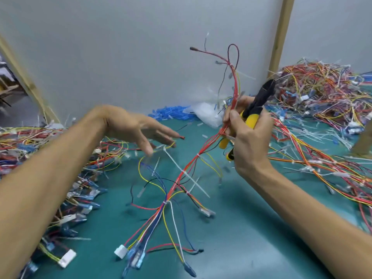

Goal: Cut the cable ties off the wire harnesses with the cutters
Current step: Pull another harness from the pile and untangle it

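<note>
My right hand grips the yellow-handled cutters, their black jaws pointing up and to the right. The same hand also pinches a wire harness of mostly red wires against the handles. The harness rises above the hand and hangs down over the green mat, ending in white and blue connectors. White cable ties bind it at several spots, long tails sticking out. My left hand hovers over the mat with fingers stretched toward the harness, holding nothing.
A heap of harnesses lies at the back right, another pile along the left edge. Cut tie scraps and loose blue connectors litter the green mat. A grey wall and wooden posts stand behind.
</note>
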Demonstrator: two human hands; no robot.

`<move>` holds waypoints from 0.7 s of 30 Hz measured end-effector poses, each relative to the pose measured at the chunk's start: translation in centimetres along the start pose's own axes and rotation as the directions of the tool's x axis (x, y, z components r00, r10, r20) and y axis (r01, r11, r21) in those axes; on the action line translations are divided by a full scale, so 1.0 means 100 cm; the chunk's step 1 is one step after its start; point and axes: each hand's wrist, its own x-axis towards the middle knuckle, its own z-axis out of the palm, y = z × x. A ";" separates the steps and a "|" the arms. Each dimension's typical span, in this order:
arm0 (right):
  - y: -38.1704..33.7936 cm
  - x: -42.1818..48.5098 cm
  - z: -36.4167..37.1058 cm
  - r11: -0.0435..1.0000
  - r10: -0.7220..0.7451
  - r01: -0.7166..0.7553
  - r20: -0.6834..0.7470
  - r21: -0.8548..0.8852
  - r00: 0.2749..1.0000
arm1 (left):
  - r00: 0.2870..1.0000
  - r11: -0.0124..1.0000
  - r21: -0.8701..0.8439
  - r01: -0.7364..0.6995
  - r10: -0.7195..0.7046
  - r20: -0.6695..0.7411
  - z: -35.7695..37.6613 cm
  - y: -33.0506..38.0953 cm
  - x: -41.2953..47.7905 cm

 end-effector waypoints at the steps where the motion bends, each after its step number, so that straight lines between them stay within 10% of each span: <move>1: 0.000 0.000 0.000 1.000 0.006 -0.006 -0.001 -0.005 1.000 | 0.997 0.990 -0.119 -0.079 0.078 -0.014 -0.009 -0.004 0.003; 4: 0.001 0.001 -0.001 0.999 0.033 -0.033 -0.004 -0.027 0.999 | 0.915 0.983 -0.169 -0.077 0.002 -0.403 -0.035 -0.011 0.037; 6: 0.003 0.002 -0.002 0.998 0.042 -0.042 0.002 -0.039 0.999 | 0.676 0.966 0.165 0.199 -0.013 -0.736 -0.040 -0.019 0.069; 15: 0.003 0.000 -0.003 0.999 0.024 -0.021 0.073 -0.045 0.997 | 0.862 0.655 0.639 0.403 -0.038 -0.505 -0.034 -0.084 0.045; 21: 0.001 -0.004 -0.001 0.996 0.016 -0.005 0.124 -0.092 0.992 | 0.733 0.326 0.658 0.679 -0.348 -0.585 -0.028 -0.093 -0.021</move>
